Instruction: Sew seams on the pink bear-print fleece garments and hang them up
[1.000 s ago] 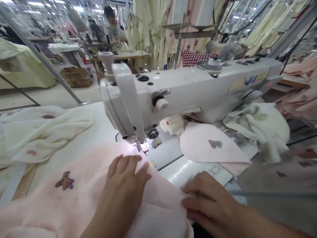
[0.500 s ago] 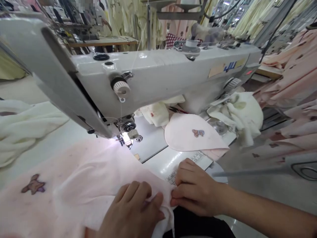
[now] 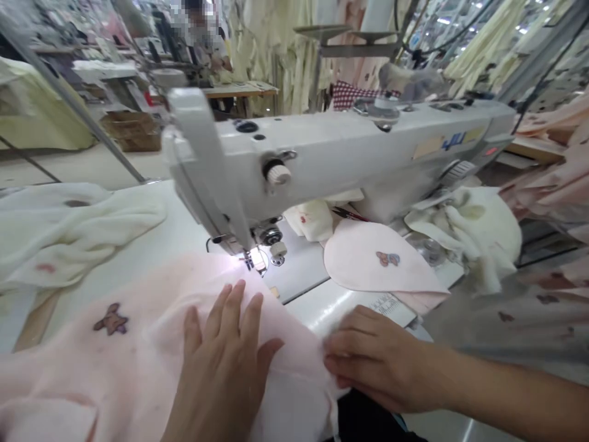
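A pale pink fabric piece (image 3: 161, 362) with a printed brown bear lies across the sewing machine bed, its upper edge by the lit presser foot (image 3: 249, 260). My left hand (image 3: 225, 350) rests flat on this cloth with the fingers spread, just below the needle area. At the cloth's right edge, my right hand (image 3: 372, 356) pinches the fabric between thumb and curled fingers; it is slightly blurred. The white sewing machine (image 3: 331, 159) stands over the far part of the cloth. Whether the needle is in the fabric is too small to tell.
A rounded pink cut piece (image 3: 354, 255) with a bear print lies right of the needle, near red-handled snips (image 3: 350, 214). Cream cloth (image 3: 478, 227) is bunched at the far right, and more cream fabric (image 3: 105, 227) lies at left. A person works in the background.
My left hand has opened from a bunched grip and moved up the cloth, now flat. My right hand keeps its pinch on the edge. The camera view has shifted left.
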The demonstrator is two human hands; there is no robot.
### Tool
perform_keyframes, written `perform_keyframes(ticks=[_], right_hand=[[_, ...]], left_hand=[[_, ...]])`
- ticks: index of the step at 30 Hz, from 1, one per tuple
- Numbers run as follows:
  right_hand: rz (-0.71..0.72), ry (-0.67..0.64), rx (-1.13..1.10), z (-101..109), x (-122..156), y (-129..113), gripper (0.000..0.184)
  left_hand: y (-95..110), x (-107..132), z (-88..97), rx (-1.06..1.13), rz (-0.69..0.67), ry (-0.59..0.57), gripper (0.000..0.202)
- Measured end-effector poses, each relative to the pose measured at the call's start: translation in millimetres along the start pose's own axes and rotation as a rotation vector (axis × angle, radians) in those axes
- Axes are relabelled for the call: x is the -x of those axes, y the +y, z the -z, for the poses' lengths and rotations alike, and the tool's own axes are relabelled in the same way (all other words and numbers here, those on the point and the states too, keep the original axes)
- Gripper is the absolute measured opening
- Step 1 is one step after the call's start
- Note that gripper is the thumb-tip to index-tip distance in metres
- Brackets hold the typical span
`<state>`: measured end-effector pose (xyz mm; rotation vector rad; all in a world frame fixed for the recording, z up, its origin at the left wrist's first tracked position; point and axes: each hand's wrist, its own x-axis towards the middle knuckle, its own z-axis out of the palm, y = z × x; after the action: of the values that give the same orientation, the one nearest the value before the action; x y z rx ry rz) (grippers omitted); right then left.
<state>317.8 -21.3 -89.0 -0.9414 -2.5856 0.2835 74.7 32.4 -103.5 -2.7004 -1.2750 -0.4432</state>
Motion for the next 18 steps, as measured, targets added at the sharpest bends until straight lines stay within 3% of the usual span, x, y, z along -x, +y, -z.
perform_keyframes(ticks=[6,12,18], right_hand=[[0.116,-0.064,0.050,-1.8,-20.1,6.0,0.016],[0.167,-0.015,0.173,-20.1,-63.5,24.7,0.014],[0.130,0.076,0.169,-29.6,-104.9,47.8,0.014]], left_hand=[[-32.7,-0.4,-6.5,0.043,-0.035,-0.077,0.041],[-86.8,-40.1,-1.5,0.150,-0.075,-0.197,0.039],[-128.5,-73.8,-14.1,0.176,-0.141,-0.179,0.042]])
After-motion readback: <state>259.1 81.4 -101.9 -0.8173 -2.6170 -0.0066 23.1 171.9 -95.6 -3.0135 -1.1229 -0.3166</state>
